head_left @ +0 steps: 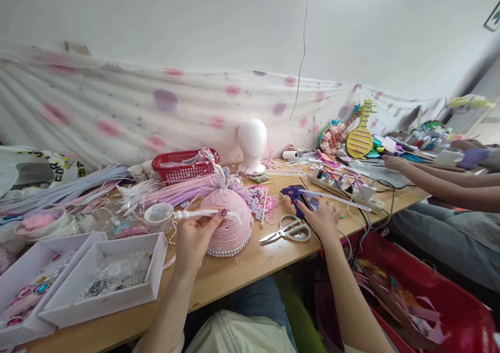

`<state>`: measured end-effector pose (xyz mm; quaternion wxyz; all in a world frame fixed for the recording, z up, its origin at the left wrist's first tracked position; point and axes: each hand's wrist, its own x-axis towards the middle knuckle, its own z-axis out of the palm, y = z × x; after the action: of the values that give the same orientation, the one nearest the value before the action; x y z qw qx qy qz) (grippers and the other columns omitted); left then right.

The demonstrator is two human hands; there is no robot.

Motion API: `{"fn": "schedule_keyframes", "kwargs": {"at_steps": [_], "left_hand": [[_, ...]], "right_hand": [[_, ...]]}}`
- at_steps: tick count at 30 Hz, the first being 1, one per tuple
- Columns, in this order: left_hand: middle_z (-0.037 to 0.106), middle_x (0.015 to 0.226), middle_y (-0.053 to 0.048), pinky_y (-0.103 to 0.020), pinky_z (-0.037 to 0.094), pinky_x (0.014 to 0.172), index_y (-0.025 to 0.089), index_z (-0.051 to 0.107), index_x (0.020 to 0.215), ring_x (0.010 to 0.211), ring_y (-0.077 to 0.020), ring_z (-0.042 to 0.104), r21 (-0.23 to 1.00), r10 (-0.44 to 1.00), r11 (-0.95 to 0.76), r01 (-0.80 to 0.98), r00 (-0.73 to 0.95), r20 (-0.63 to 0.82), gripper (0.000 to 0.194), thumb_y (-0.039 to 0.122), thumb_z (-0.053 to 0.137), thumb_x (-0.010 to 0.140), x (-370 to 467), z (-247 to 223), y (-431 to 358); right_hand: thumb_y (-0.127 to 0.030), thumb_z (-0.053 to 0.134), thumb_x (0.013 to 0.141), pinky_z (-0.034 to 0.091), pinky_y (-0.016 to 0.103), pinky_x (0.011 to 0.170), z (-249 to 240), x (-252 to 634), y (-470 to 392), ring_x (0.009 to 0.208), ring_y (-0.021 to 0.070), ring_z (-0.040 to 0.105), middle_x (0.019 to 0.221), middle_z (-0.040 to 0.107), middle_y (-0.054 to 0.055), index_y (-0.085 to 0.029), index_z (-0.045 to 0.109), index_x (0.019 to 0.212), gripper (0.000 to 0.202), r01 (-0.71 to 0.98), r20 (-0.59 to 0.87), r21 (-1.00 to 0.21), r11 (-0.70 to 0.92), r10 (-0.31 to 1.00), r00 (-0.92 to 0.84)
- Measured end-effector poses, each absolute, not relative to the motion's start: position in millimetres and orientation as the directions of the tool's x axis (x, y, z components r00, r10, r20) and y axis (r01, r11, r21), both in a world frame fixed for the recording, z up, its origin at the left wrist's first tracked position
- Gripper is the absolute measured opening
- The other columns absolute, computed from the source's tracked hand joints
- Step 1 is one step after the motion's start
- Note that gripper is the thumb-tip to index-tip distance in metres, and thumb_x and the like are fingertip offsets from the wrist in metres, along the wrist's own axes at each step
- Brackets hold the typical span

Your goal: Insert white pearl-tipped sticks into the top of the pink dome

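Note:
My left hand [197, 238] pinches a thin white stem [203, 213] between thumb and fingers. White pearl-like beads [183, 215] sit at the stem's left end, and its right end bends down. Just behind that hand stands a pink dome-shaped piece [230, 225], wound in fuzzy strips, with pearls round its bottom edge and a white and pink ornament on top. My right hand [321, 216] is closed round a blue glue gun [292, 197]; a long clear glue stick [339, 200] juts out to the right. Part of the gun is hidden by my fingers. White-handled scissors [287, 232] lie between both hands.
White boxes of beads and gems [105, 295] fill the left front. Behind are a red basket [167, 173], pipe cleaners [183, 189] and a foam head [252, 142]. A power strip [361, 197] with cables lies at right, near another person's arm [425, 181].

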<state>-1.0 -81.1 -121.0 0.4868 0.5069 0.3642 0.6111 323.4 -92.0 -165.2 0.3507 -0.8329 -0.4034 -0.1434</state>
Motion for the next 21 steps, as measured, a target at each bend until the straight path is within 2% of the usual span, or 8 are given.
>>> {"fn": "schedule_keyframes", "kwargs": {"at_steps": [2,5,10,13,15,17,19,21], "left_hand": [[0.074,0.073,-0.006,-0.027,0.059,0.064,0.012,0.072,0.078,0.064,-0.0173,0.069,0.934,0.974,-0.217,-0.283,-0.007,0.225,0.029,0.033,0.081,0.061,-2,-129,-87],[0.073,0.072,-0.006,-0.023,0.059,0.062,0.011,0.072,0.078,0.063,-0.0146,0.068,0.918,0.985,-0.157,-0.365,0.005,0.170,0.028,0.031,0.083,0.060,-3,-137,-93],[0.072,0.067,-0.002,-0.017,0.059,0.058,0.012,0.072,0.073,0.060,-0.0111,0.068,0.757,1.000,0.026,-0.653,0.018,-0.018,0.034,0.026,0.089,0.048,-4,-140,-97],[0.073,0.067,-0.001,-0.013,0.057,0.055,0.012,0.071,0.068,0.058,-0.0098,0.068,0.603,0.985,0.148,-0.784,0.064,-0.158,0.029,0.018,0.090,0.046,-2,-141,-100],[0.072,0.065,-0.001,-0.011,0.056,0.052,0.012,0.071,0.065,0.057,-0.0093,0.068,0.503,0.968,0.200,-0.841,0.090,-0.233,0.020,0.010,0.086,0.052,-1,-141,-103],[0.072,0.063,0.000,-0.010,0.055,0.049,0.012,0.070,0.064,0.055,-0.0085,0.067,0.421,0.952,0.226,-0.878,0.108,-0.286,0.013,0.003,0.078,0.063,0,-140,-105],[0.071,0.064,0.000,-0.009,0.055,0.048,0.012,0.069,0.065,0.053,-0.0073,0.067,0.358,0.939,0.241,-0.902,0.124,-0.320,0.017,-0.001,0.068,0.073,0,-137,-107],[0.071,0.064,-0.001,-0.009,0.054,0.047,0.012,0.069,0.066,0.052,-0.0066,0.066,0.300,0.929,0.246,-0.922,0.135,-0.346,0.024,-0.003,0.058,0.081,-1,-133,-108]], "right_hand": [[-0.063,0.057,0.074,0.032,0.049,0.092,-164,330,-73,0.106,0.0390,0.052,0.097,0.067,0.022,-0.009,0.067,0.104,0.062,0.782,0.441,-0.402,-0.476,0.648,0.621],[-0.060,0.054,0.078,0.033,0.049,0.092,-161,332,-51,0.099,0.0361,0.057,0.087,0.069,0.018,-0.012,0.071,0.090,0.052,0.839,0.377,-0.355,-0.413,0.758,0.533],[-0.042,0.051,0.084,0.043,0.040,0.077,-150,328,-48,0.083,0.0298,0.064,0.079,0.070,0.014,-0.015,0.072,0.083,0.034,0.885,0.438,-0.389,-0.254,0.794,0.420],[-0.047,0.050,0.084,0.046,0.036,0.062,-137,317,-68,0.066,0.0257,0.063,0.067,0.068,0.011,-0.013,0.071,0.086,0.040,0.830,0.490,-0.531,-0.171,0.737,0.465],[-0.053,0.056,0.081,0.047,0.033,0.054,-125,300,-88,0.053,0.0214,0.060,0.061,0.066,0.007,-0.012,0.070,0.092,0.045,0.714,0.466,-0.698,-0.057,0.721,0.513],[-0.054,0.064,0.075,0.047,0.030,0.048,-115,276,-113,0.052,0.0189,0.059,0.067,0.068,0.007,-0.013,0.069,0.092,0.045,0.578,0.431,-0.814,0.053,0.722,0.541],[-0.049,0.072,0.070,0.047,0.028,0.046,-107,246,-138,0.056,0.0179,0.060,0.079,0.071,0.008,-0.016,0.068,0.092,0.039,0.498,0.462,-0.845,0.196,0.737,0.494],[-0.045,0.073,0.072,0.042,0.026,0.040,-103,215,-162,0.053,0.0170,0.058,0.073,0.070,0.008,-0.017,0.069,0.087,0.032,0.420,0.454,-0.860,0.290,0.811,0.369]]}}
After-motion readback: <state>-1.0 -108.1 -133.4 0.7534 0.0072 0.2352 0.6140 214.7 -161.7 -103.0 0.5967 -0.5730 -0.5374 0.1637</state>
